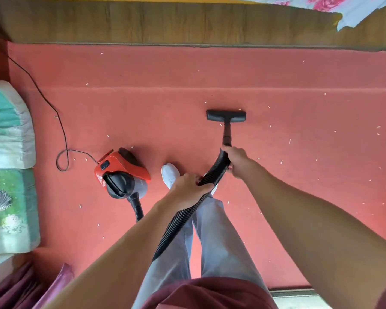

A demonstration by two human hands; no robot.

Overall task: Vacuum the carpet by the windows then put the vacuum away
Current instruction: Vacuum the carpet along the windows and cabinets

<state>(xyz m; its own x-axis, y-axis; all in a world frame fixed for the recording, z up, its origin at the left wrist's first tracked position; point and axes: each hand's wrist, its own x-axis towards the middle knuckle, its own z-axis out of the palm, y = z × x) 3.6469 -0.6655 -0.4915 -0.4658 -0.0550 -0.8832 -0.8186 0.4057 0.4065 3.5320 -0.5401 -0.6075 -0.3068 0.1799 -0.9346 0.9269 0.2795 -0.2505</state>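
Maroon shirt (210, 293) and grey trousers (218, 241) fill the lower edge, with both bare forearms reaching forward over them. Left hand (187, 188): fingers curled round the black ribbed hose (181, 221) partway along its length. Right hand (236, 159): fingers wrapped round the upper end of the hose, where it joins the rigid wand (227, 132). Floor nozzle (226, 115): flat on the red carpet (276, 74) ahead of the right hand, its long side parallel to the wooden panel (165, 21) along the carpet's far edge. Vacuum body (120, 172), orange and black, sits on the carpet just left of a white shoe (169, 173). The hose leaves its near end, and a black power cord (60, 126) loops away from its far side toward the upper left. Pale scraps (290, 141) lie scattered across the carpet, most thickly to the right of the nozzle. Patterned green cushions (7, 130) line the left edge. A floral cloth (354, 10) hangs at the top right.
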